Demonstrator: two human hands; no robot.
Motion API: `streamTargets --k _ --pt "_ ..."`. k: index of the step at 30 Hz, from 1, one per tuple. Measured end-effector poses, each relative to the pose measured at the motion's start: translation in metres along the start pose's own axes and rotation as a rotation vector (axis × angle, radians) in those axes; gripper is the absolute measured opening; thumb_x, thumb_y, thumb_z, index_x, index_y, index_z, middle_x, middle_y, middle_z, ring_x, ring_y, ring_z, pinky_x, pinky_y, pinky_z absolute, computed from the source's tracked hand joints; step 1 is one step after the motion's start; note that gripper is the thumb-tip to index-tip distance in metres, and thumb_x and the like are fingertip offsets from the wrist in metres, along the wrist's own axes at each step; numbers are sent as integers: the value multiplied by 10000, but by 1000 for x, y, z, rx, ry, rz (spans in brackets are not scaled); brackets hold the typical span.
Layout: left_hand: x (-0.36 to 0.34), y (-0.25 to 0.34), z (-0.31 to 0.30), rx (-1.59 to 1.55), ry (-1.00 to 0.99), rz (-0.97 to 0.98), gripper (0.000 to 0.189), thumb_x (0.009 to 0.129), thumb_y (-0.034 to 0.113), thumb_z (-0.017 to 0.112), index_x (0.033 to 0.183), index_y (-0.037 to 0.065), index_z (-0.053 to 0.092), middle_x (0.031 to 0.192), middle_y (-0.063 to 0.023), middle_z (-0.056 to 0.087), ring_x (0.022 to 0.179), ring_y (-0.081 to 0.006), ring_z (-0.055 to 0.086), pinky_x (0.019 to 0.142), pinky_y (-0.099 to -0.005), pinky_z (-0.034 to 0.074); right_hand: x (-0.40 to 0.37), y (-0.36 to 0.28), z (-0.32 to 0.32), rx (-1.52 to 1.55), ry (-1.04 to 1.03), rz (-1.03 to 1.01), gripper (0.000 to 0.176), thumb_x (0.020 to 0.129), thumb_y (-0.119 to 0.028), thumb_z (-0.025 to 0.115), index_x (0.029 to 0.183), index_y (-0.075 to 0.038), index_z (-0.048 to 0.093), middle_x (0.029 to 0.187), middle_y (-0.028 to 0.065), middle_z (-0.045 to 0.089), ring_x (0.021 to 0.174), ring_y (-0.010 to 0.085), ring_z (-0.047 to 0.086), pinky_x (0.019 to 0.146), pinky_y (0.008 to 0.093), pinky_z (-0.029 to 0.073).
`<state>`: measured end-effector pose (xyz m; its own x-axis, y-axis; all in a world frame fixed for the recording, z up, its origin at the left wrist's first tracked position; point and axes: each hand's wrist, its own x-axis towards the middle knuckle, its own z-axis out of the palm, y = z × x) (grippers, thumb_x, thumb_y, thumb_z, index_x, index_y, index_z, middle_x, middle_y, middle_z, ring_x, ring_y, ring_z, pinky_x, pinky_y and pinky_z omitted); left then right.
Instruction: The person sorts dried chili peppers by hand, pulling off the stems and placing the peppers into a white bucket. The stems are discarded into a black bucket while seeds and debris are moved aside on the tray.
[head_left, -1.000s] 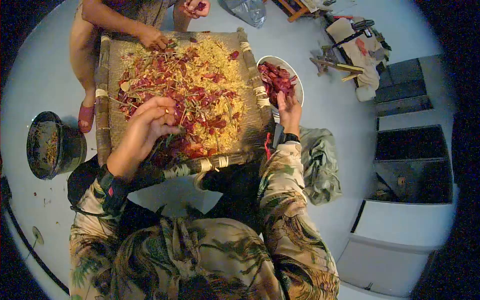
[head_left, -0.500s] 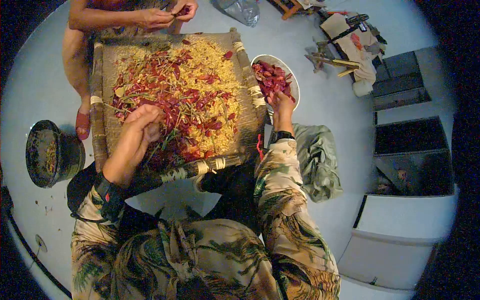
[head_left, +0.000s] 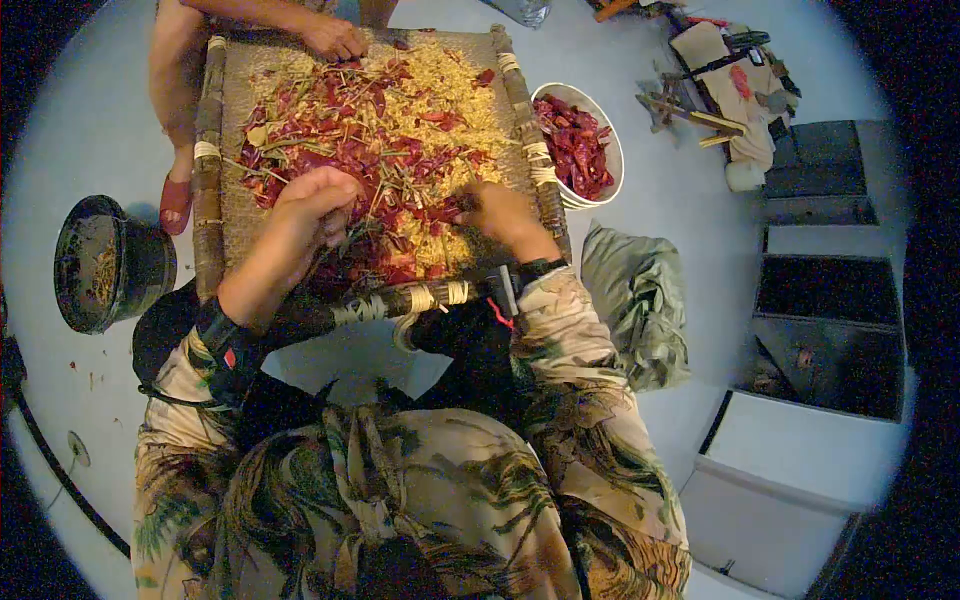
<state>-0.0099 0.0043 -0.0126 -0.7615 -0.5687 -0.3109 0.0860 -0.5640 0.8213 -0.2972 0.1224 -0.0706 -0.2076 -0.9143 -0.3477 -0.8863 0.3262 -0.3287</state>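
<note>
A woven tray [head_left: 236,110] with a thick wooden rim stands in front of me, bearing dried red chillies [head_left: 320,160], thin stems and yellow seeds [head_left: 460,85]. My left hand [head_left: 308,210] is over its near left part, fingers curled together; what they hold, if anything, is hidden. Over on the right side of the tray, my right hand [head_left: 505,215] has its bent fingers down at the chillies and seeds; blur hides whether they grip anything. Just beyond the tray's right rim is a white bucket [head_left: 617,165] holding red chilli pieces.
Another person's hand [head_left: 335,40] is at the tray's far edge, with a foot in a red slipper [head_left: 175,200] on the left. A black bucket [head_left: 120,265] stands at left. To the right lies a greenish sack [head_left: 635,305]. Cluttered furniture [head_left: 725,85] is farther back.
My right hand has moved left from the white bucket to the chillies on the tray. The other person's hand has come down to the tray. My view has shifted slightly.
</note>
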Motion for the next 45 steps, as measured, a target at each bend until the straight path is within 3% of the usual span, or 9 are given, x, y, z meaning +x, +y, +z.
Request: streamTargets --k 6,16,26,29,32,35,36,39,45 --pt "3 -4 -3 11 0 -23 59 855 157 560 861 105 533 627 50 434 503 -49 362 443 -208 312 17 -4 38 -394 26 -126 304 729 -291 685 809 -4 622 787 204 619 727 364 611 671 435 480" --pt "-1 -15 14 250 82 137 203 770 184 693 850 84 536 714 18 522 562 -54 458 474 -211 362 -9 -95 1 1649 -46 196 149 874 -148 581 974 -37 585 807 21 627 597 92 564 543 207 480" --pt "1 -19 17 718 111 480 178 800 146 635 854 25 517 770 -70 496 741 -166 514 636 -295 420 -23 -117 15 2106 -153 125 86 864 -97 570 921 -114 507 740 1 563 616 152 562 494 289 464" --pt "2 -19 16 775 107 584 151 830 142 588 833 15 507 774 -110 504 747 -240 521 648 -333 421 -21 -111 17 2060 -179 59 155 858 -138 596 982 -100 512 775 10 561 621 145 562 516 292 477" --pt "3 -17 12 855 129 622 139 836 134 568 820 12 503 781 -138 513 760 -299 522 657 -367 421 -29 -129 4 1478 158 113 327 826 -189 640 1097 -60 511 881 67 587 753 208 591 664 353 507" --pt "0 -12 13 920 157 614 115 831 108 566 818 10 507 782 -149 519 766 -326 524 668 -387 420 -24 -128 8 556 668 -371 486 787 -219 673 1191 -28 482 998 130 590 927 287 574 839 392 464" --pt "-1 -13 14 931 164 599 109 830 102 567 819 10 511 781 -150 520 768 -330 526 671 -391 419 -28 -135 3 553 599 -379 460 784 -214 657 1177 -27 509 1043 166 585 1036 334 530 915 389 408" --pt "-5 -12 16 908 149 582 94 826 86 567 819 9 514 778 -152 522 765 -336 527 673 -399 417 -31 -136 6 542 453 -394 383 805 -217 629 1136 -44 544 1044 169 583 1008 331 545 875 379 429" --pt "-10 -7 17 891 148 555 94 831 85 561 819 7 509 771 -154 522 755 -332 528 661 -395 415 -35 -143 4 407 518 -370 244 835 -186 575 1033 -44 579 928 175 599 891 358 568 775 407 460"
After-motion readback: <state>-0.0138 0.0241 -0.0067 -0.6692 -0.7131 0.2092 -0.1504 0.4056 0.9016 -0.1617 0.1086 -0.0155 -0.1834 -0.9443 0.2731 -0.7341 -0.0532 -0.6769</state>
